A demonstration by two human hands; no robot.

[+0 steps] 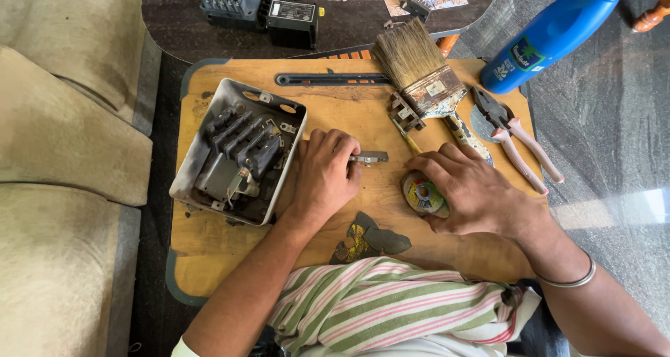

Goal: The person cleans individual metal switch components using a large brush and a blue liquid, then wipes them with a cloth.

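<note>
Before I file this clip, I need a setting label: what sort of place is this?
Probably a home living room used as a makeshift electrical repair spot: a beige sofa beside a small wooden table holding an opened metal switch box, a paintbrush and pliers.

This looks like a room in a home used as a small fix-it spot. A soft beige cloth sofa fills the left of the frame. The floor on the right is dark shiny stone. In the middle is a small worn wooden table with an old grey metal switch box, a big flat paintbrush and pink-handled pliers.
</note>
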